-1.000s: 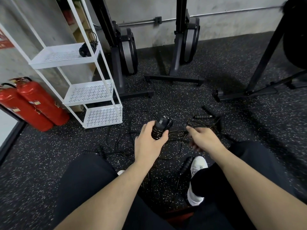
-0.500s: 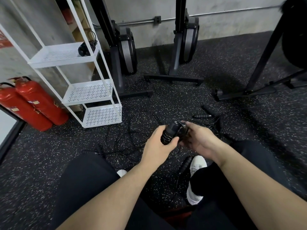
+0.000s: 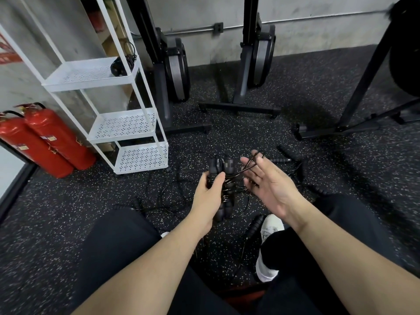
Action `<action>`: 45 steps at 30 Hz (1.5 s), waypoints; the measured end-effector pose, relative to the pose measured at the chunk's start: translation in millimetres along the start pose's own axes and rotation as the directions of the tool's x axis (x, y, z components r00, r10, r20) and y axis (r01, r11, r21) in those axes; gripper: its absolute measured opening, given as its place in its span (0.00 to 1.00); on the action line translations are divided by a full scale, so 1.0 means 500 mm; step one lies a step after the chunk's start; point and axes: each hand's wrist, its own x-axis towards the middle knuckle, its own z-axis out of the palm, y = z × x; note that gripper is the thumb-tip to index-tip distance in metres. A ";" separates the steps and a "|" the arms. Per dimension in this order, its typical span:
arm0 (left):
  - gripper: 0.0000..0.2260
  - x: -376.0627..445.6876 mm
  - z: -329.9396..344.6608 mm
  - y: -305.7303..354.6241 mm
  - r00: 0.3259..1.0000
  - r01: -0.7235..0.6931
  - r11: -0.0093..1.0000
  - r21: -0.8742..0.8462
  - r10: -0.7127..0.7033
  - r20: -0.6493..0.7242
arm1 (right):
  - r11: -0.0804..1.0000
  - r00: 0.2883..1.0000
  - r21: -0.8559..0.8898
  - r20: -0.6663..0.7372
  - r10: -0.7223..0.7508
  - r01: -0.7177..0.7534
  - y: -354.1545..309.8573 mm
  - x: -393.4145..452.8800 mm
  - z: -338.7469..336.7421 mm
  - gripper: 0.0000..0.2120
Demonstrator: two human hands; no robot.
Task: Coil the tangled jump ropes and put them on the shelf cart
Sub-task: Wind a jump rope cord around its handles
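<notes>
Gripping the pair of black handles [image 3: 221,178] upright in my left hand [image 3: 208,196], fingers curled round them, I am winding the thin cord [image 3: 248,165] about them. My right hand [image 3: 268,185] is lying open, palm turned up, with a loop of that cord draped over its straight fingertips [image 3: 255,155], so it is carrying the cord rather than clenching it. Half a second ago that hand was pressed against the top of the handles; now it is swinging out to the right with a fresh turn, and a second ago it was pulling cord low beside the bundle. I am judging from this that another wrap is going on and the coil is growing, though slack is still trailing down to the floor.

Just past my white shoe [image 3: 269,228], another handle [image 3: 254,226] is lying on the speckled floor [image 3: 68,201], and more tangled ropes [image 3: 172,192] are sprawling beyond my hands, untouched. Further off to the left, the white shelf cart [image 3: 141,159] is standing near the wall, with one dark coiled bundle [image 3: 118,67] sitting at the right edge of its top shelf. Two red fire extinguishers [image 3: 45,142] are leaning beside it.
</notes>
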 end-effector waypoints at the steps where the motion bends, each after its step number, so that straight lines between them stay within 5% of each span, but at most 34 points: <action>1: 0.05 -0.001 0.000 0.002 1.000 0.021 0.999 -0.029 -0.021 0.010 | 1.000 1.000 0.004 -0.016 -0.020 0.020 0.000 -0.002 0.003 0.20; 5: 0.06 -0.008 0.003 0.003 0.997 0.044 0.999 0.012 -0.045 0.059 | 0.988 0.976 -0.060 -0.158 -0.149 0.141 0.001 -0.003 0.014 0.18; 7: 0.04 -0.009 0.005 -0.002 0.996 0.055 0.998 0.027 -0.057 0.067 | 0.941 0.939 -0.276 -0.227 -0.259 0.193 0.000 0.004 0.009 0.15; 11: 0.06 -0.007 0.003 -0.004 0.998 0.034 0.998 0.053 -0.036 0.050 | 0.664 0.880 -0.715 -0.149 -0.451 0.219 -0.007 0.011 -0.008 0.13; 13: 0.08 -0.005 -0.001 -0.006 0.999 -0.008 0.994 0.110 0.004 0.038 | 0.486 0.857 -0.839 -0.046 -0.513 0.246 -0.002 0.008 -0.010 0.13; 16: 0.08 -0.007 -0.003 -0.006 0.996 -0.088 0.976 0.202 0.081 0.040 | 0.048 0.768 -0.939 0.248 -0.590 0.339 0.003 0.009 -0.010 0.13; 19: 0.05 -0.007 -0.003 -0.010 0.987 -0.161 0.937 0.310 0.150 0.060 | -0.348 0.637 -0.841 0.540 -0.550 0.414 -0.002 0.015 -0.012 0.12; 21: 0.04 -0.004 -0.005 -0.015 0.983 -0.181 0.906 0.382 0.169 0.066 | -0.466 0.570 -0.765 0.643 -0.512 0.445 -0.004 0.019 -0.015 0.13; 26: 0.04 0.000 -0.009 -0.017 0.975 -0.221 0.833 0.507 0.188 0.117 | -0.444 0.576 -0.741 0.672 -0.467 0.505 -0.006 0.016 -0.022 0.09; 31: 0.18 -0.007 -0.006 -0.012 0.986 -0.168 0.889 0.425 0.143 0.089 | -0.273 0.647 -0.808 0.584 -0.491 0.522 0.001 0.012 -0.025 0.08; 36: 0.08 -0.005 -0.008 -0.007 0.991 -0.114 0.889 0.444 0.071 0.113 | -0.169 0.706 -0.855 0.503 -0.498 0.490 0.005 0.005 -0.027 0.08; 41: 0.07 -0.012 -0.006 0.005 0.988 -0.120 0.907 0.404 0.070 0.136 | 0.111 0.822 -0.913 0.295 -0.487 0.393 0.007 -0.001 -0.016 0.07; 45: 0.06 -0.015 -0.007 0.003 0.992 -0.090 0.913 0.397 0.048 0.114 | 0.095 0.867 -0.929 0.292 -0.403 0.357 0.014 -0.006 -0.008 0.11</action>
